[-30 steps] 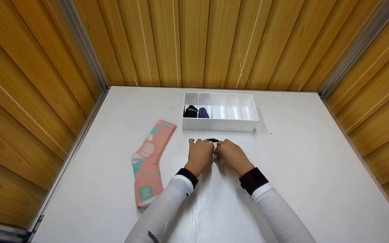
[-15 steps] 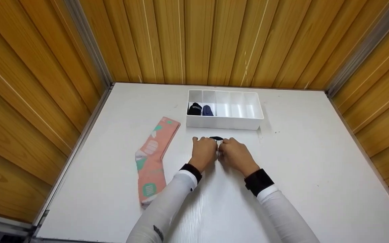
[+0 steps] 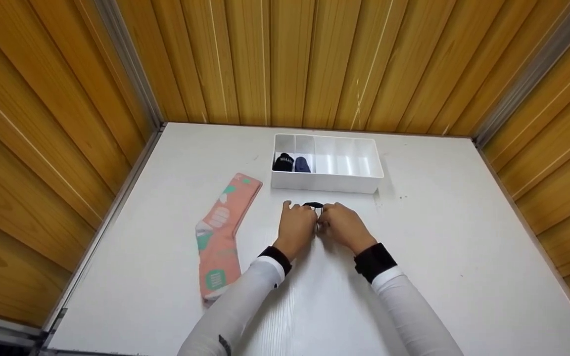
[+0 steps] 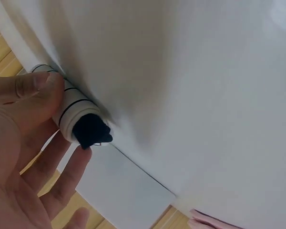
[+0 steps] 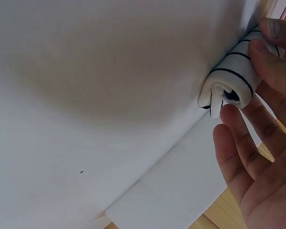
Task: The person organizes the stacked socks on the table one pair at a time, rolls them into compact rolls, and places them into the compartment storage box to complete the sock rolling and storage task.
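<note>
- Head: The striped roll lies just near of the white box, long axis left-right, equally close to your left hand and right hand. Versus the earlier frame: slight view shift only.
- Left wrist: Your fingers pinch the roll, outer ones spread.
- Right wrist: Your fingers likewise pinch it.

To the left on the smooth white tabletop, a long pink fabric sock with green and white patches, laid flat. Farther back, a white rectangular plastic box divided into compartments: in the leftmost, a rounded black fabric bundle with white lettering; in the next, a dark blue fabric bundle. Around three sides, yellow-brown wood-grain walls, with grey metal strips at the corners.
</note>
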`<state>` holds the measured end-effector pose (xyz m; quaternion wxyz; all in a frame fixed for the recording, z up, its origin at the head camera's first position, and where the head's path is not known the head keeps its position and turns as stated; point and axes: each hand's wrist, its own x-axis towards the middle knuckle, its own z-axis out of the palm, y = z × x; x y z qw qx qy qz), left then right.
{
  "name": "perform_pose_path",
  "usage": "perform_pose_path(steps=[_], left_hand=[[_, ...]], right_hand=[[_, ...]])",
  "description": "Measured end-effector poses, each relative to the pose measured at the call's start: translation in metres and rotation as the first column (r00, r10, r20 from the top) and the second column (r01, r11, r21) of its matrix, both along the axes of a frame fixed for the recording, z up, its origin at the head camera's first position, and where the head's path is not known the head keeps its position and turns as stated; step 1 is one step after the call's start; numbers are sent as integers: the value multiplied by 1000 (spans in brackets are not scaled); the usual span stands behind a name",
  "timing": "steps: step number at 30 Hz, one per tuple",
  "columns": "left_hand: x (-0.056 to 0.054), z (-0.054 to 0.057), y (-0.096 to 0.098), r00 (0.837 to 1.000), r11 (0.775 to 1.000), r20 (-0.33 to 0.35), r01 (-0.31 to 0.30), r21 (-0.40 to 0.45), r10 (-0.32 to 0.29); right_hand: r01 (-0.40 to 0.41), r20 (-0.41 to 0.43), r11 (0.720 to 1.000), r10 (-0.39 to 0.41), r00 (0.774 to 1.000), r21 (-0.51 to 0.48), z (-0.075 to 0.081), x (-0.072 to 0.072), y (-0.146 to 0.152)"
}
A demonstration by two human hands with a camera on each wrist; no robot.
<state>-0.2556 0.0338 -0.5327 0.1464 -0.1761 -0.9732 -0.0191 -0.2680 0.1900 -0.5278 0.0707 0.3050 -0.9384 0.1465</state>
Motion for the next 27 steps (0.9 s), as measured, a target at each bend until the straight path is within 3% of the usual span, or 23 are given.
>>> perform_pose_path(steps=[3,8,14,17,20,23,25,27], left_hand=[[-4,-1,2,999,999,39,-1,52,-1],[-12,2,0,986,991,167,0,135,-23],[-17,8,-11,964,980,263,-24,197,-30],[-15,7,-13,975,984,218,0,180,-40],[-10,5,-11,995,992,91,28,123,-39],[-7,2,-7,999,997,-27,37,67,-35],[-6,1,-5,999,998,-43,35,58,-33],[-8,0,-6,999,997,-2,33,69,-33]], right_hand=[[10,-26,1000,-10,1000,-3,-1,3,3],[-4,-95,1000,5,996,3,0,10,3],[4,-79,1000,-5,997,-12,-2,7,-5],[9,-25,1000,-9,1000,-22,-3,4,-6],[0,25,999,1,1000,-42,-2,1,-4],[-9,74,998,14,997,-65,2,-4,-1],[-13,102,997,20,995,-75,4,-6,0],[-7,113,997,16,993,-76,6,-6,-1]])
